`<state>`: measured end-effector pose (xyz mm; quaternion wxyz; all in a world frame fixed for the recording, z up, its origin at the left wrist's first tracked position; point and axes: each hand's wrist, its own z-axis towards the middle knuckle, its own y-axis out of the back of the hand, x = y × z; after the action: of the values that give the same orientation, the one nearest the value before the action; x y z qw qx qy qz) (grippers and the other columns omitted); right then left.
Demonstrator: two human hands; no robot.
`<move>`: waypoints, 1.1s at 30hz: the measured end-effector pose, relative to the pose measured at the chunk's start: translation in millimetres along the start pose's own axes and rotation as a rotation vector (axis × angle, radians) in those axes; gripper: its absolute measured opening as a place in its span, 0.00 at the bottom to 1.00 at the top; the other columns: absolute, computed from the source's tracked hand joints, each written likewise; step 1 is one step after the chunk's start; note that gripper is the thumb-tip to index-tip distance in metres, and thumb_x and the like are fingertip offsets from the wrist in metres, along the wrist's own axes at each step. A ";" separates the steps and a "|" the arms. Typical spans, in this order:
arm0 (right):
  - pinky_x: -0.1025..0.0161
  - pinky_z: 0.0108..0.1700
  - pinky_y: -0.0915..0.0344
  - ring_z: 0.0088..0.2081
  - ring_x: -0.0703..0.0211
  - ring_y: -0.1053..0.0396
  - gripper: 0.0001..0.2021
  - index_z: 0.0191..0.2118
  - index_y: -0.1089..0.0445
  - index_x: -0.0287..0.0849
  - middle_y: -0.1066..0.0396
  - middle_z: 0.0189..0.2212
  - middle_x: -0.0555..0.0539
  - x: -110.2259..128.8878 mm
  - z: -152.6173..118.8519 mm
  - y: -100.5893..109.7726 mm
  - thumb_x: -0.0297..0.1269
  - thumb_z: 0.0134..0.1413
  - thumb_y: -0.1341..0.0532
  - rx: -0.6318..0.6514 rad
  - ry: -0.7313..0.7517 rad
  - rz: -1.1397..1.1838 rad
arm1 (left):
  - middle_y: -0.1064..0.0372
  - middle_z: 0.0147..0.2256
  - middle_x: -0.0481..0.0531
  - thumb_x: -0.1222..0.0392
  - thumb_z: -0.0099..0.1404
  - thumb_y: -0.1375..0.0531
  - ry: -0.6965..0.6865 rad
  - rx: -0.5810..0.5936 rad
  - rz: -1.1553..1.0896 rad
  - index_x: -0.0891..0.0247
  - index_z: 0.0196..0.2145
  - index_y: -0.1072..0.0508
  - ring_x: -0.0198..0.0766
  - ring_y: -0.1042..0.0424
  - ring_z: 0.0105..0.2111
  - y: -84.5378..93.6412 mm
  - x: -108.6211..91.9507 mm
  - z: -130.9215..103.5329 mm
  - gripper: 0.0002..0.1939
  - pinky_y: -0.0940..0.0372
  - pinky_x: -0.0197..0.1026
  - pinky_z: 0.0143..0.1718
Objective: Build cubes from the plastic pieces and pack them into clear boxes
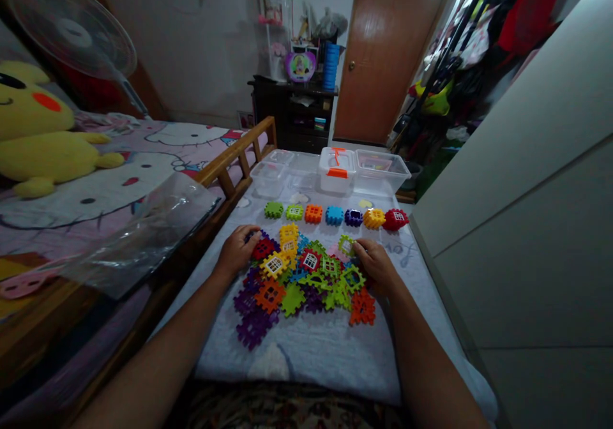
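Pale blue cloth [335, 359] spreads nearest, then a loose pile of notched pieces [293, 298] between the fingers. The left hand [237, 250] half-curls at the pile's left edge, its grip unclear; the right hand [376, 263] pinches one lime window piece [347, 244]. Beyond the fingertips stand seven stacks [334, 216], then one orange-latched box [336, 184].

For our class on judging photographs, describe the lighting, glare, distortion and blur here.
Head view: dim overall, darkest in the bottom corners, though the coloured pieces look vivid; head view: pale sheen on the clear plastic bag; head view: the door leans, as through a wide-angle lens; head view: the fan's blades look smeared, the clutter on the cabinet soft.
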<state>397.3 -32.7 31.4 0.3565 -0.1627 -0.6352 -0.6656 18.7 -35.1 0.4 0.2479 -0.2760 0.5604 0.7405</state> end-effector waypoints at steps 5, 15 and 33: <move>0.61 0.38 0.45 0.36 0.55 0.32 0.18 0.28 0.27 0.42 0.26 0.32 0.44 -5.3 7.2 -3.8 0.41 0.63 0.49 -0.051 -0.103 -0.308 | 0.27 0.44 0.55 0.45 0.66 0.49 -0.056 0.007 0.036 0.61 0.41 0.26 0.45 0.29 0.47 -2.8 2.4 -1.2 0.20 0.36 0.46 0.55; 0.51 0.49 0.45 0.52 0.41 0.38 0.24 0.56 0.30 0.45 0.31 0.53 0.39 -7.8 7.8 -12.9 0.47 0.55 0.38 -0.031 -0.162 -0.509 | 0.27 0.42 0.54 0.46 0.67 0.48 -0.103 -0.024 0.038 0.60 0.39 0.26 0.45 0.29 0.45 -6.4 8.8 1.8 0.17 0.35 0.47 0.53; 0.50 0.53 0.42 0.55 0.40 0.38 0.26 0.57 0.31 0.45 0.33 0.53 0.39 -4.7 13.7 2.4 0.41 0.52 0.33 0.099 -0.093 -0.440 | 0.27 0.41 0.55 0.47 0.68 0.48 -0.145 -0.020 0.092 0.60 0.38 0.26 0.46 0.29 0.44 -7.7 8.6 1.6 0.17 0.36 0.47 0.51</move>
<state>398.9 -18.1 31.9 0.1803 -0.0331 -0.7030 -0.6871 17.5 -31.1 -10.6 0.2508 -0.1984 0.5456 0.7746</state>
